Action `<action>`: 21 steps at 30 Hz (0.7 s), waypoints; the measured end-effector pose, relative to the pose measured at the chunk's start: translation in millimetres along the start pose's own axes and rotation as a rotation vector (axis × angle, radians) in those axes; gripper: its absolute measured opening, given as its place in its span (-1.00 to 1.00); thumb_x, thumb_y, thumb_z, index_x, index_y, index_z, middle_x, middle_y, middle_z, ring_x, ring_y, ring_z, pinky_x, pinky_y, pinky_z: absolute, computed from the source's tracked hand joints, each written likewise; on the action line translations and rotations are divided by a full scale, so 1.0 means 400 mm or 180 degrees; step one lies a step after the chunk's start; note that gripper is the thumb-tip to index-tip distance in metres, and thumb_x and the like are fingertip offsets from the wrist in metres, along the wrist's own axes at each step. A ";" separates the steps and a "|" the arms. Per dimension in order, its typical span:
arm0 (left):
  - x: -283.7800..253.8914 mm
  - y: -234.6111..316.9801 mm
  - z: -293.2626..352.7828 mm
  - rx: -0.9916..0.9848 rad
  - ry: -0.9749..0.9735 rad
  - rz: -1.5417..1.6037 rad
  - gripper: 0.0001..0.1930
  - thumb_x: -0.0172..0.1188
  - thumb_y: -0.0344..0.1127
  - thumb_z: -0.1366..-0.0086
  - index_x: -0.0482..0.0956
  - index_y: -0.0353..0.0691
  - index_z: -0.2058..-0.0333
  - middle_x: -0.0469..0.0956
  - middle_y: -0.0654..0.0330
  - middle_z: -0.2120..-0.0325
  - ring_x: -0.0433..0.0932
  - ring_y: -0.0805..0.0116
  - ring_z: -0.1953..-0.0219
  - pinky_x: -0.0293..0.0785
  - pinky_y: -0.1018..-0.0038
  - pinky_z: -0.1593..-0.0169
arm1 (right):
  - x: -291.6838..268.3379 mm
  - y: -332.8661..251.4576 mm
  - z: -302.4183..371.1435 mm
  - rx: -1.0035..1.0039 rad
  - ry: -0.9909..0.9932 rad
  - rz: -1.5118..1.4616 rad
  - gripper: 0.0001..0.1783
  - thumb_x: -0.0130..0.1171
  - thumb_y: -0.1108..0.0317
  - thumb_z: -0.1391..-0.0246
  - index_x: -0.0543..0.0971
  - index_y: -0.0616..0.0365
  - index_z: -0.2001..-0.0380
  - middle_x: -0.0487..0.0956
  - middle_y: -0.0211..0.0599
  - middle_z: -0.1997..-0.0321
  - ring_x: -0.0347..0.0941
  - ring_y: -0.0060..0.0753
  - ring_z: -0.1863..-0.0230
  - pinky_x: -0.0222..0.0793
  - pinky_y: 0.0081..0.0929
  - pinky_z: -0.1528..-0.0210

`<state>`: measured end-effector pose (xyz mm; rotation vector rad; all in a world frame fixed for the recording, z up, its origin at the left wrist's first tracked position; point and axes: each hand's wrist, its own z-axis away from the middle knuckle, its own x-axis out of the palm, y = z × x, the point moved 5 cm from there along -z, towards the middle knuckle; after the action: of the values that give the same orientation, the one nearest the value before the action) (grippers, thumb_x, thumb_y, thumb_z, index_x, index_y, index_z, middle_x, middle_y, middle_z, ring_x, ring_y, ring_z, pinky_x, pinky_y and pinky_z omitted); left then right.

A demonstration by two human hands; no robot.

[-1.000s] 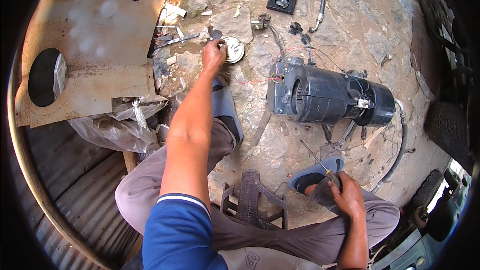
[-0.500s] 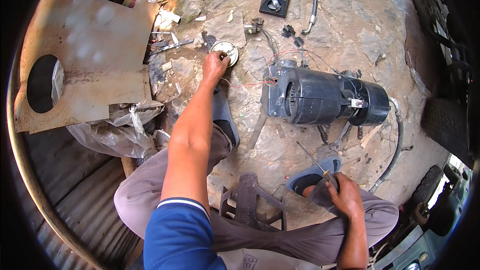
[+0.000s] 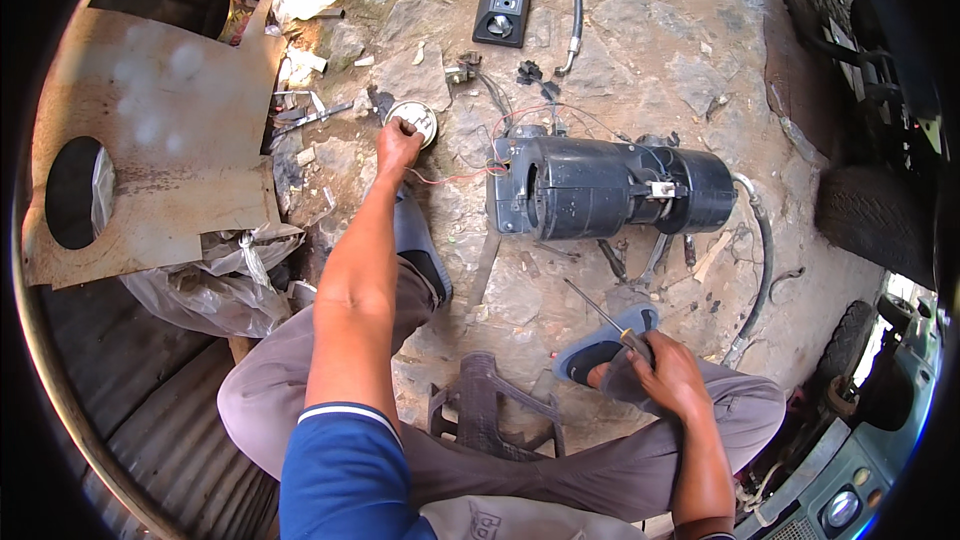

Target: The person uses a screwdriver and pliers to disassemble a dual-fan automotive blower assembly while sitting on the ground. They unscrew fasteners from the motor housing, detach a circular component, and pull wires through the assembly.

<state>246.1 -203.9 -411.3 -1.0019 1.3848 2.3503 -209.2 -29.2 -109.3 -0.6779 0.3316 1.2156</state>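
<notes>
My left hand (image 3: 398,148) reaches forward to a shallow round white dish (image 3: 424,117) that has small pieces in it. Its fingers are pinched together over the dish's near side, and whatever may be between them is hidden. In my right hand (image 3: 672,378), resting near my right knee, is a screwdriver (image 3: 598,308) with a yellowish handle, its thin shaft slanting forward and left. Ahead, between both hands, a black cylindrical blower unit (image 3: 605,188) lies on its side. Thin red wires (image 3: 450,178) trail from its left end toward my left wrist.
A black control panel (image 3: 503,0) and a black hose (image 3: 576,10) lie at the far side. Another hose (image 3: 764,270) curves right of the blower. A rusty metal sheet (image 3: 160,160) stands left, above plastic bags (image 3: 215,295). A dark plastic frame (image 3: 480,405) lies between my legs.
The whole view has shifted, so the scene sits further left. My left hand stays at the dish with its fingers pinched; my right hand still holds the screwdriver.
</notes>
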 end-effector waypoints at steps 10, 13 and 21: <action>-0.147 0.104 0.109 -0.0536 0.0535 0.0846 -0.80 0.28 -0.34 -0.08 0.71 -0.39 0.39 0.69 0.00 0.48 0.68 0.23 0.44 0.58 0.37 0.26 | 0.011 0.026 0.074 -0.0367 0.0336 -0.0039 -0.62 0.20 0.14 -0.10 0.54 0.31 0.26 0.59 0.25 0.26 0.50 0.30 0.13 0.39 0.01 0.07; -0.151 0.193 0.161 -0.0950 0.0415 0.2043 -0.80 0.23 -0.51 -0.07 0.65 -0.44 0.29 0.64 0.08 0.53 0.64 0.33 0.54 0.56 0.46 0.44 | 0.014 0.044 0.099 -0.0503 0.0551 -0.0200 -0.55 0.20 0.10 -0.10 0.56 0.34 0.18 0.59 0.29 0.21 0.51 0.29 0.08 0.40 -0.03 0.01; -0.208 0.438 0.444 -0.0451 -0.0520 0.2899 -0.71 0.06 -0.46 -0.37 0.44 -0.39 -0.04 0.65 0.01 0.29 0.67 0.25 0.39 0.60 0.45 0.36 | -0.015 0.011 0.179 -0.0919 0.1493 -0.1007 -0.46 0.21 0.04 -0.12 0.57 0.39 0.11 0.61 0.27 0.17 0.55 0.21 0.04 0.42 -0.12 -0.01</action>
<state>139.7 -135.2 -180.6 -0.1583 1.8900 3.0759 -223.8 12.7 -52.8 -1.2236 0.4216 0.7987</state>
